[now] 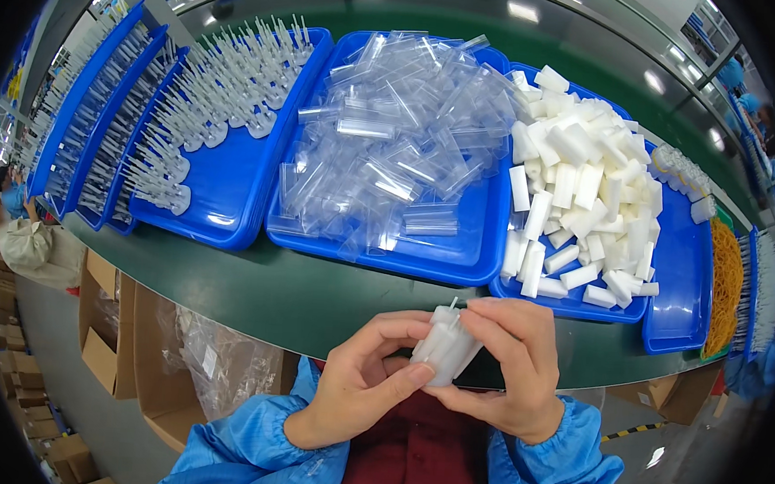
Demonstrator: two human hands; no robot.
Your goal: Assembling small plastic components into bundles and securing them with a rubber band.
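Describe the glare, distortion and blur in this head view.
Head view: fisheye bends the green table's edge and the blue trays; corners are black; ceiling lights glare off the table's far side; the clear plastic sleeves glint; both hands and their white piece stay sharp.

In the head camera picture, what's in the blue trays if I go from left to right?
White pronged plastic parts → clear plastic sleeves → white foam blocks → orange rubber bands.

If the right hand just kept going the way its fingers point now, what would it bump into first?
The right hand points leftward across the body, so it would meet the small white foam piece it already pinches, then the left hand right behind. Depth is hard to judge.
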